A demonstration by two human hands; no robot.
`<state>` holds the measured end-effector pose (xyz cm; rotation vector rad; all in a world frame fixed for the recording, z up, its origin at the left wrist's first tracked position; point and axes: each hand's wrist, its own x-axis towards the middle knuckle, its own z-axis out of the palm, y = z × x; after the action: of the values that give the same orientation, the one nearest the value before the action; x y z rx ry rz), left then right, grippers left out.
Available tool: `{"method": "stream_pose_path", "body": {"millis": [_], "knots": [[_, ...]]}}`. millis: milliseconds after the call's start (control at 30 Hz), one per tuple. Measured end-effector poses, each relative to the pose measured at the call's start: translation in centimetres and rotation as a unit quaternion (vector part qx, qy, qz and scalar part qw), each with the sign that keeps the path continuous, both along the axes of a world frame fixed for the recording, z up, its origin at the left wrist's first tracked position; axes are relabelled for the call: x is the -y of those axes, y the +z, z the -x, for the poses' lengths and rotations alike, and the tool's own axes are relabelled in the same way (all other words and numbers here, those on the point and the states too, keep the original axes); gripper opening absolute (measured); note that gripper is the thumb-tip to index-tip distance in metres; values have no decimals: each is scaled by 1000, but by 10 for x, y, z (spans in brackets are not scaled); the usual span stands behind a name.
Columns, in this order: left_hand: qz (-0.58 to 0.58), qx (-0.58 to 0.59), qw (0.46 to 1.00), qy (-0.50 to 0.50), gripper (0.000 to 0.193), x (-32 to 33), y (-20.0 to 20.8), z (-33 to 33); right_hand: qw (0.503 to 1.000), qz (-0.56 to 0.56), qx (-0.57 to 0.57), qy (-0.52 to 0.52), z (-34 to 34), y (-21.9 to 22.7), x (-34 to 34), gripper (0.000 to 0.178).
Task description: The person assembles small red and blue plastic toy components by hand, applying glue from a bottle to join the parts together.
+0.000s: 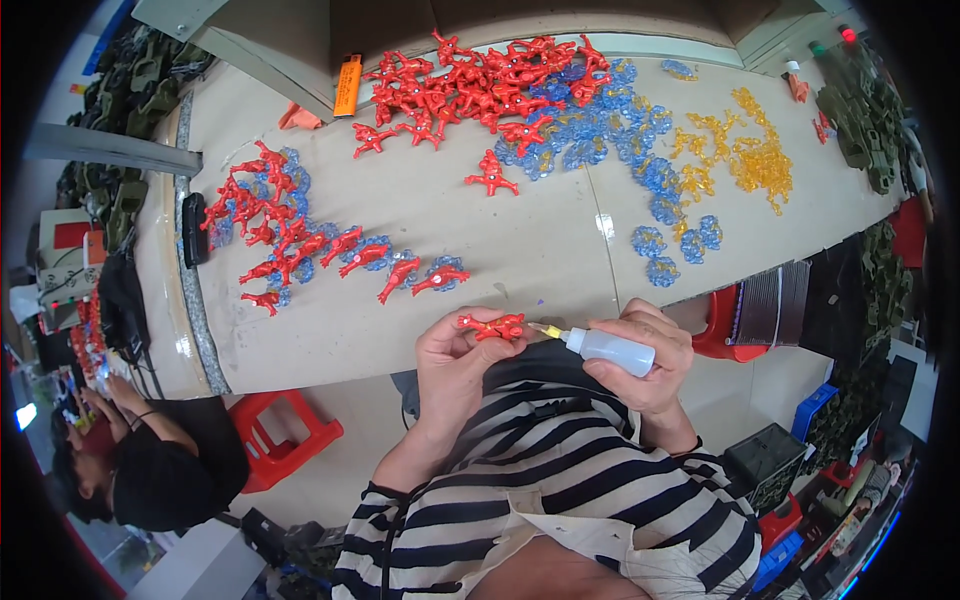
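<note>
Between the fingers of my left hand is a small red plastic figure, held just off the table's near edge. My right hand grips a small translucent squeeze bottle with a yellow nozzle, tilted so its thin tip points at the figure. Whether the tip touches the figure, I cannot tell. On the left of the table, several red figures lie on blue clear flower-shaped pieces. A large heap of loose red figures lies at the far middle.
Blue flower-shaped pieces spread right of the heap, beside small yellow clear pieces. An orange box-cutter-like item leans at a shelf post. Red stools stand below the table. Another person in black sits at the left.
</note>
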<state>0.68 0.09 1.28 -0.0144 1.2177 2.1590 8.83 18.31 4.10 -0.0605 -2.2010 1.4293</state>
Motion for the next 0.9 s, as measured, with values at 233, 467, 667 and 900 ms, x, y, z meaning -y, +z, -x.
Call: {"method": "stream_pose_path", "body": {"millis": [233,467,667,900], "knots": [[40,-46,998,12,25,-3,4,0,1000,18,19,14,-1,1,2,33],[58,-80,995,24,24,1,-3,-1,999,22,38,-3,1,5,-7,33],[84,-60,995,-1,26,8,0,0,992,77,88,-37,31,-11,-2,30],[72,-10,997,16,24,2,8,0,984,92,148,-37,64,-29,14,29]]}}
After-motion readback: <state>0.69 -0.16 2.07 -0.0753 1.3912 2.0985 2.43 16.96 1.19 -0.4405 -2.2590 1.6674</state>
